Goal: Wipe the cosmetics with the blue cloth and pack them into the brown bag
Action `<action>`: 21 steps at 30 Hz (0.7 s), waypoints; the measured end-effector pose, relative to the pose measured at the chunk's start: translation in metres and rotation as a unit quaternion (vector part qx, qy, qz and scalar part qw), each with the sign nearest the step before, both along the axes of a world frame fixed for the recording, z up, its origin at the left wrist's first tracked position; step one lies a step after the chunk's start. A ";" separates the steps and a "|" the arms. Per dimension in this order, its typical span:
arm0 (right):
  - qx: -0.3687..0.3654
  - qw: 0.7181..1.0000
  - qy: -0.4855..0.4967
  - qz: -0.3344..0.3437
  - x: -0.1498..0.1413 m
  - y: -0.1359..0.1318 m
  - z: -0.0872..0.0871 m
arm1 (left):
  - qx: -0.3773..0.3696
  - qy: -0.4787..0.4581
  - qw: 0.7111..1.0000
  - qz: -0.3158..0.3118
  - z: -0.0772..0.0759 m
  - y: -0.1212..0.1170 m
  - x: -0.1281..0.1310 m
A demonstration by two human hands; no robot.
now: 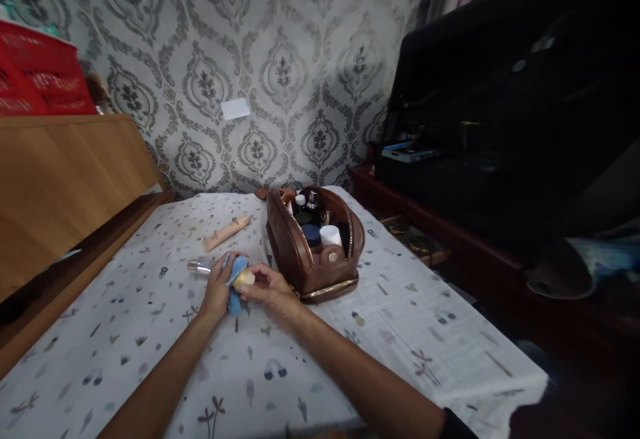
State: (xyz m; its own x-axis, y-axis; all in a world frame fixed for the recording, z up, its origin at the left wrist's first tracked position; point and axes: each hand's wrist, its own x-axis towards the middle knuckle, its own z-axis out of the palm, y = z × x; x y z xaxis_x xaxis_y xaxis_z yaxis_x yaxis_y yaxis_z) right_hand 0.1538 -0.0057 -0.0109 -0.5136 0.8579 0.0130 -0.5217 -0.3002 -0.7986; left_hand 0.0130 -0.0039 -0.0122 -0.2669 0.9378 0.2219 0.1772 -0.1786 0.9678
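Note:
My left hand (219,286) is closed on a blue cloth (235,284) just above the patterned white sheet (150,332). My right hand (267,286) pinches a small pale round object (245,278) against the cloth. Both hands meet just left of an open brown leather toiletry bag (305,259). The bag holds several small bottles and jars, among them a white cap (330,234) and a dark blue lid (311,232). A silver tube (200,265) lies on the sheet, touching the far side of my left hand.
A tan tube (226,232) lies on the sheet beyond the hands. A wooden headboard (65,179) with a red crate (40,72) on top runs along the left. An open black case (500,112) sits on a dark wooden shelf at right. Patterned wallpaper is behind.

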 end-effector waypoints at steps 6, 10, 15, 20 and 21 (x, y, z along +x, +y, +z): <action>-0.037 0.997 0.056 -0.042 -0.002 0.004 -0.002 | 0.012 0.020 0.999 0.042 -0.008 0.003 0.000; -0.042 0.996 0.068 -0.042 -0.001 0.005 -0.004 | 0.065 0.114 0.991 -0.013 -0.001 -0.008 0.005; -0.035 0.999 0.030 -0.024 -0.001 0.001 -0.003 | 0.085 0.191 0.976 -0.057 0.005 -0.016 0.006; -0.051 0.998 0.025 -0.008 0.001 0.002 -0.004 | 0.105 0.233 0.965 -0.054 0.007 -0.013 0.003; -0.055 0.998 0.024 -0.009 0.002 0.003 -0.005 | 0.107 0.236 0.964 -0.054 0.008 -0.013 0.003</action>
